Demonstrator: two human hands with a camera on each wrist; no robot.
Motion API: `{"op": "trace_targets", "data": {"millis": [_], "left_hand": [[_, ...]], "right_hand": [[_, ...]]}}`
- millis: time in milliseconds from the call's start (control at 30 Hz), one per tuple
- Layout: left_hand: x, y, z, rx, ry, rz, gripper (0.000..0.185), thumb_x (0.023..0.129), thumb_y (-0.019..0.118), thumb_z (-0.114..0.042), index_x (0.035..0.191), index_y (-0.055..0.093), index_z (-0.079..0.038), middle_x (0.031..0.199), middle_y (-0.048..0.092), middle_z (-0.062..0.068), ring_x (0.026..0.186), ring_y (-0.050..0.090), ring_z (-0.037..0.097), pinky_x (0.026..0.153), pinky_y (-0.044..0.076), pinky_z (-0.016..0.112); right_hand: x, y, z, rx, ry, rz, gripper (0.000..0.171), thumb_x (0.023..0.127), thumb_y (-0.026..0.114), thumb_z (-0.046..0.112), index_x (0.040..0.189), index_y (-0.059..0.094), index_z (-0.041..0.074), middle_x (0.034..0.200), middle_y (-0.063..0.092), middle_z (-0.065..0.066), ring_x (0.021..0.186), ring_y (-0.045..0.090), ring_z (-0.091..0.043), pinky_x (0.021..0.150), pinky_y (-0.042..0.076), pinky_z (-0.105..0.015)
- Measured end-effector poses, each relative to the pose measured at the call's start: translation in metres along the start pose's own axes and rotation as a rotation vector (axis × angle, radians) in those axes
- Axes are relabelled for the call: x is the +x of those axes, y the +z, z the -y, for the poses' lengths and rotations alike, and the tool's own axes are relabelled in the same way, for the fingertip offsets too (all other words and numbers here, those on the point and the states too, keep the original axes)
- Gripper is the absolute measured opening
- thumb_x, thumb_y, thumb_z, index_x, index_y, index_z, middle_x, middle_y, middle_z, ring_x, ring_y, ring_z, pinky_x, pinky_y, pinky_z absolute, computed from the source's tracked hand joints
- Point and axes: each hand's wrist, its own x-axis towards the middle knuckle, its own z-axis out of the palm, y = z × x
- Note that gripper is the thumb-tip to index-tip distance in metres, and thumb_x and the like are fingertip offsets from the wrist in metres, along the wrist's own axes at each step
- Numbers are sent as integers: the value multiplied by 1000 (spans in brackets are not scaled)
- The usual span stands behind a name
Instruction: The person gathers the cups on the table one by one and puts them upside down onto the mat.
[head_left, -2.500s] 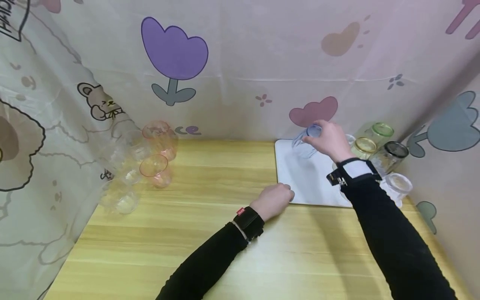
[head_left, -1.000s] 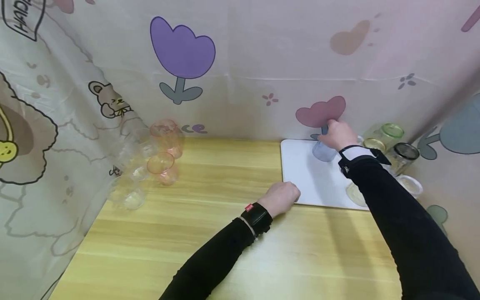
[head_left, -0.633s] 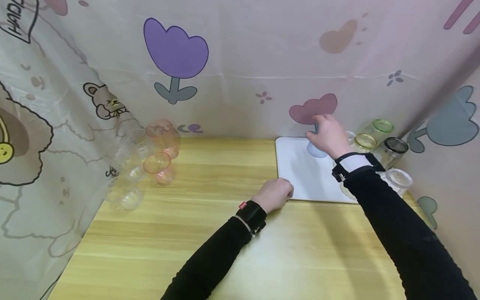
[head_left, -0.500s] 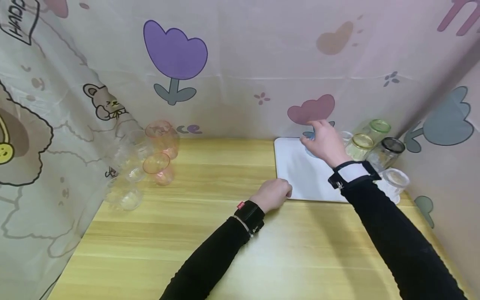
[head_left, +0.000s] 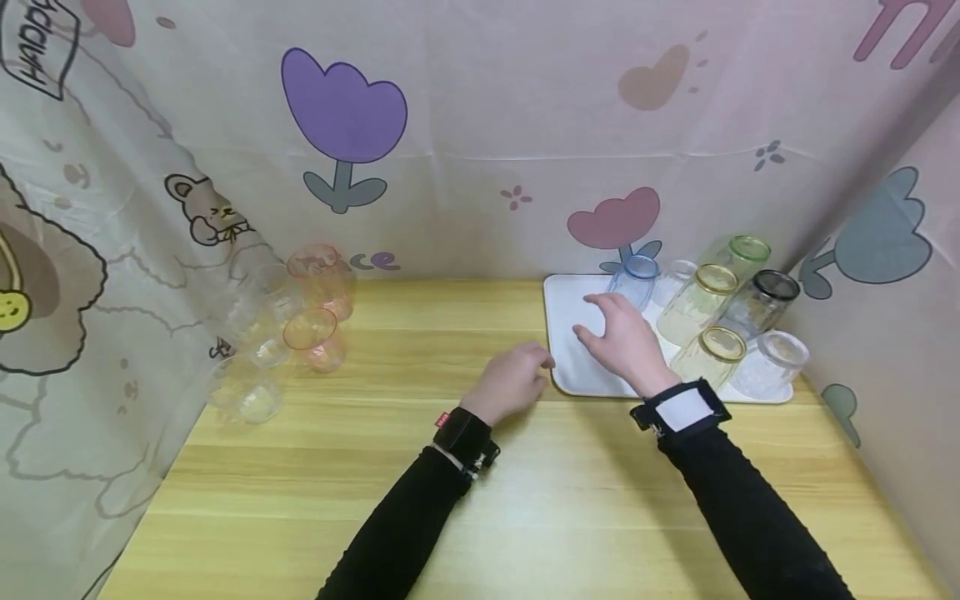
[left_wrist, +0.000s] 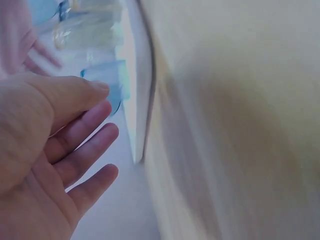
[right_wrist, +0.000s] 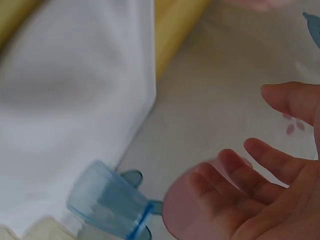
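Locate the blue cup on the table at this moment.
In the head view, the blue cup stands upside down at the far edge of the white tray, on the table's right side, just beyond the right hand and left of the clear cup.

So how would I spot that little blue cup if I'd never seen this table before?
Look to the white rectangular tray at the far right of the yellow wooden table, where see-through plastic cups stand upside down. The pale blue see-through plastic cup stands at the tray's back edge, leftmost of the group, just beyond the open right hand. It is the only blue one.
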Motion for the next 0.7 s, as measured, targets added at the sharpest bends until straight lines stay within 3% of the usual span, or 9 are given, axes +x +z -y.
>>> {"op": "trace_targets", "data": {"millis": [200, 400, 567, 700], "left_hand": [[-18, -20, 17, -63, -92, -107, 31, 98, 72, -15, 129, 68, -10, 131, 67, 4, 124, 62, 21, 106, 52, 34], [-41, -37, 35, -129, -180, -271, 38, 98, 72, -16, 133, 63, -8, 136, 63, 8, 127, 60, 25, 108, 51, 39], [-60, -51, 52, -211, -266, -459, 47, 95, 74, -13, 138, 56, -4, 141, 57, 13, 128, 56, 31, 107, 51, 45], [-76, -59, 69, -281, -361, -655, 57, 93, 75, -14, 142, 49, -2, 145, 47, 17, 129, 52, 34, 106, 50, 48]], "right_hand": [[-16, 28, 2, 8, 8, 79, 52, 95, 72, 24, 137, 60, -4, 135, 61, -28, 121, 60, -46, 99, 51, -61], [-29, 45, 1, 3, 27, 169, 40, 92, 73, 23, 123, 69, -2, 108, 69, -19, 93, 67, -36, 79, 57, -53], [-34, 51, -1, -22, 30, 268, 29, 91, 76, 24, 108, 72, 0, 91, 68, -11, 79, 63, -26, 69, 55, -44], [-37, 55, -4, -32, -1, 278, 17, 90, 78, 19, 96, 74, 4, 85, 70, -7, 76, 64, -23, 69, 56, -43]]}}
